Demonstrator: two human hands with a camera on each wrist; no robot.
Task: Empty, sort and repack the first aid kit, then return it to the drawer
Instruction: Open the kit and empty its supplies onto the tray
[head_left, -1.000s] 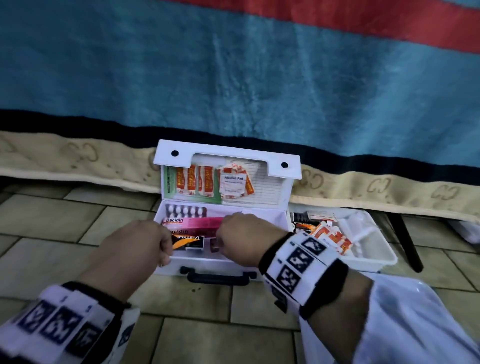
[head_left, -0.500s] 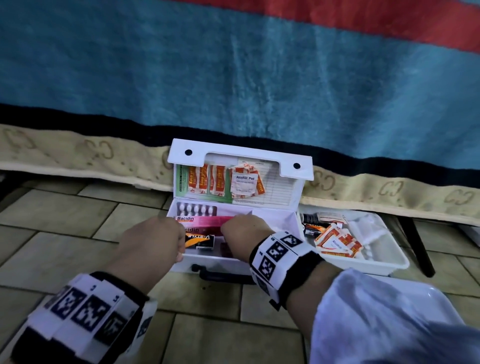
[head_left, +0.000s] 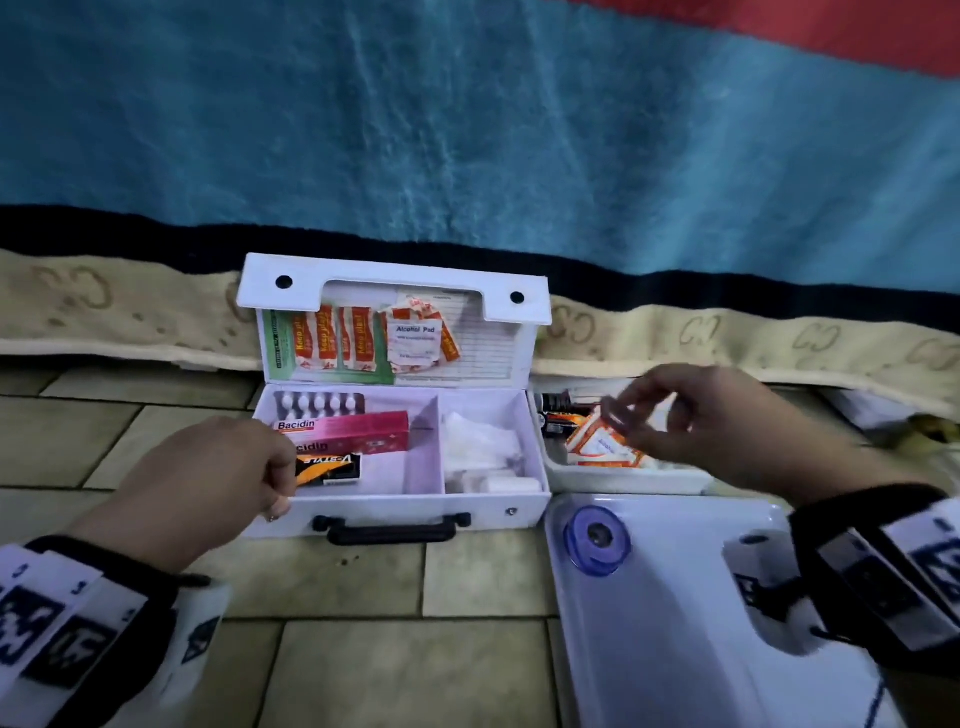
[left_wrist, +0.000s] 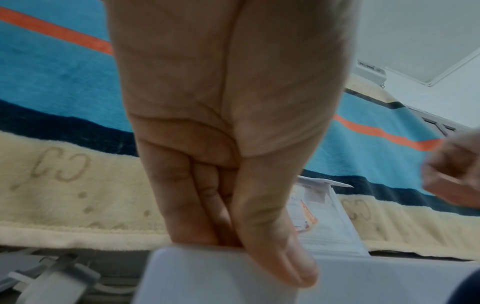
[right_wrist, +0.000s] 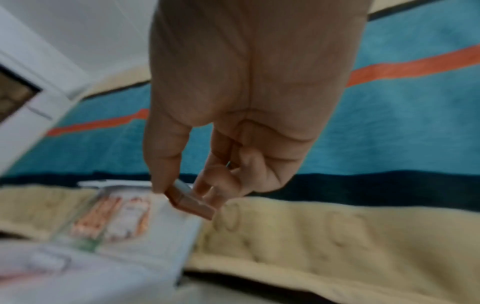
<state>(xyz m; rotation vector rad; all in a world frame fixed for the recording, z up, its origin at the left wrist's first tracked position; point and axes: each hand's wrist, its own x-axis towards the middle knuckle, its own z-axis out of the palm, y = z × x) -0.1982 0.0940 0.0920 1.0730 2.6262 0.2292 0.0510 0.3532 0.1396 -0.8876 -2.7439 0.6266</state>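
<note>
The white first aid kit (head_left: 395, 512) stands open on the tiled floor, its lid (head_left: 395, 280) upright with plasters (head_left: 332, 338) and an alcohol pad (head_left: 415, 338) tucked in it. Its left compartment has a blister pack (head_left: 317, 404), pink Bacidin boxes (head_left: 353, 431) and a black-orange box (head_left: 330, 467); white gauze (head_left: 483, 452) fills the right one. My left hand (head_left: 223, 483) (left_wrist: 244, 253) grips the kit's front left wall (left_wrist: 221, 277), thumb outside. My right hand (head_left: 691, 415) (right_wrist: 182, 193) hovers above the white tray (head_left: 623, 480), pinching a small brownish piece (right_wrist: 193, 204).
The tray, right of the kit, holds orange-white sachets (head_left: 597, 441) and dark small batteries (head_left: 558, 410). A white plastic lid with a blue disc (head_left: 597, 540) lies at the front right. A blue blanket with a cream border (head_left: 130, 312) hangs behind everything.
My right hand has left the kit's left compartment and swung right over the tray with a small piece pinched in it. The left hand stays on the kit's front left wall.
</note>
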